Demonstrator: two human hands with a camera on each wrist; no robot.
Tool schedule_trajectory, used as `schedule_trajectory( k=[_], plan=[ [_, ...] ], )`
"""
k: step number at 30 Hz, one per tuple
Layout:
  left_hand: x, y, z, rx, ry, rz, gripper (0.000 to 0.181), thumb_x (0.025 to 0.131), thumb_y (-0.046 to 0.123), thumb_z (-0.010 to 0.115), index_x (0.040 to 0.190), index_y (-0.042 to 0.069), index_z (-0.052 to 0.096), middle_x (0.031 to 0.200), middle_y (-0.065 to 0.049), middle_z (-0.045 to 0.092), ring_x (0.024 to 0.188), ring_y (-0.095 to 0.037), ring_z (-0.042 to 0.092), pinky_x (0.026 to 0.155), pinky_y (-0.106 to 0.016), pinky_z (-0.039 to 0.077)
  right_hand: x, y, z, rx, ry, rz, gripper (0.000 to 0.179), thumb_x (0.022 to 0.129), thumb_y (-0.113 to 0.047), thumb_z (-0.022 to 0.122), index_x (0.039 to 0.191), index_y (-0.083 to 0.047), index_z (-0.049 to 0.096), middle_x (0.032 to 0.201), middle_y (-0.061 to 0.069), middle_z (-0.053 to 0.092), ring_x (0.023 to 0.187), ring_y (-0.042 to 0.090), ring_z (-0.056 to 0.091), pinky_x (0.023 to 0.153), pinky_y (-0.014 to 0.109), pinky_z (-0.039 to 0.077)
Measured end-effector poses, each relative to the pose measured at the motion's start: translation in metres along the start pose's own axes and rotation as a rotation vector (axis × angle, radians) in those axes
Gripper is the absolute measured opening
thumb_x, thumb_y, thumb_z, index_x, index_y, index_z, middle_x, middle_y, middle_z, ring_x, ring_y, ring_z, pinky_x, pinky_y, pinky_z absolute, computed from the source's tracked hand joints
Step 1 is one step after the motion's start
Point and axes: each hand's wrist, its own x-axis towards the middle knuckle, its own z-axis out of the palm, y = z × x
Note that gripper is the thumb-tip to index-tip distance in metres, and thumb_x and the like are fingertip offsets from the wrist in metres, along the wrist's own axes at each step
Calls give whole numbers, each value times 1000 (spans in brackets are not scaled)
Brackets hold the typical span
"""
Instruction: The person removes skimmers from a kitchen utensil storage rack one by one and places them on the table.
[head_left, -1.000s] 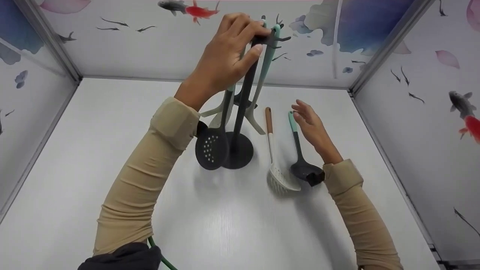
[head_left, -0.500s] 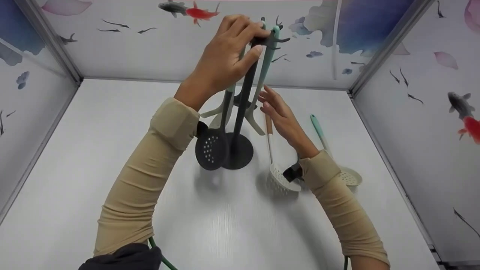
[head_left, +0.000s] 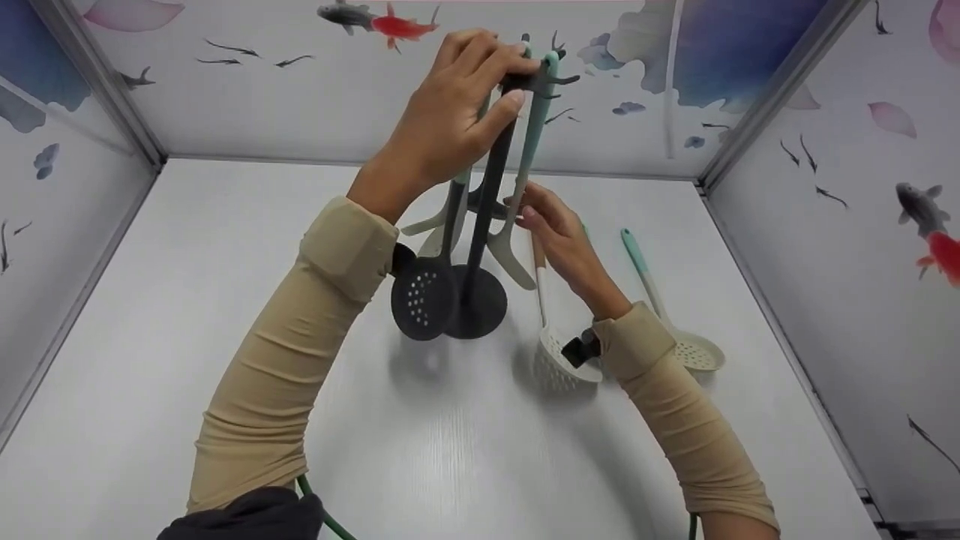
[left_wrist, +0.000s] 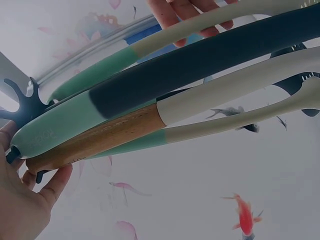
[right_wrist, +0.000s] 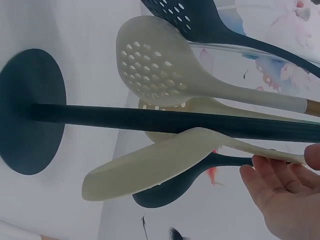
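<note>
White tabletop (head_left: 450, 465): utensil stand (head_left: 486, 202) toward 12 o'clock. Left hand (head_left: 457, 105) grips its top; right hand (head_left: 559, 229) pinches the cream turner (right_wrist: 155, 162) hanging at 3 o'clock. Apparent step: handling the turner; next, keep the stand steady.

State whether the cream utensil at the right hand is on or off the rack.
On: in the head view, the cream utensil hangs from the black rack, the end of its mint handle up among the hooks.
</note>
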Motion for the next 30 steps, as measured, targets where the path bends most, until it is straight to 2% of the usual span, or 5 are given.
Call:
schedule_trajectory(
  k=[6, 11, 16, 25, 30],
  plan=[
    [0, -2, 0, -11, 11, 7, 44, 95, 38, 36, 132, 20, 51, 137, -2, 44, 132, -17, 27, 111, -25, 24, -3, -1, -3, -26, 40, -6, 34, 95, -4, 46, 128, 5, 49, 110, 23, 57, 102, 23, 58, 93, 31, 46],
    [1, -1, 0, -10, 6, 3, 45, 94, 38, 36, 133, 21, 51, 137, -2, 44, 133, -16, 26, 111, -25, 25, -4, -2, -8, -47, 94, 10, 30, 94, -5, 50, 122, 5, 54, 99, 18, 61, 92, 23, 60, 84, 27, 51],
    [1, 0, 1, -7, 0, -2, 45, 94, 39, 35, 132, 22, 51, 138, 0, 44, 134, -16, 26, 111, -24, 24, -6, -3, -12, -66, 117, 27, 30, 93, -6, 52, 121, 4, 54, 96, 13, 63, 89, 21, 62, 82, 28, 53],
    [1, 0, 2, -9, -4, -2, 45, 94, 38, 35, 132, 21, 51, 138, -1, 44, 134, -16, 25, 111, -24, 24, -6, -4, -13, -65, 142, 3, 27, 92, -4, 54, 117, 4, 56, 96, 16, 62, 84, 18, 63, 79, 28, 54],
    [1, 0, 1, -7, -1, -5, 45, 94, 38, 35, 132, 21, 51, 139, 0, 43, 134, -16, 25, 111, -24, 24, -5, -6, -17, -36, 157, -7, 28, 91, -4, 55, 118, 4, 56, 96, 16, 62, 86, 28, 63, 78, 29, 54]
  ],
)
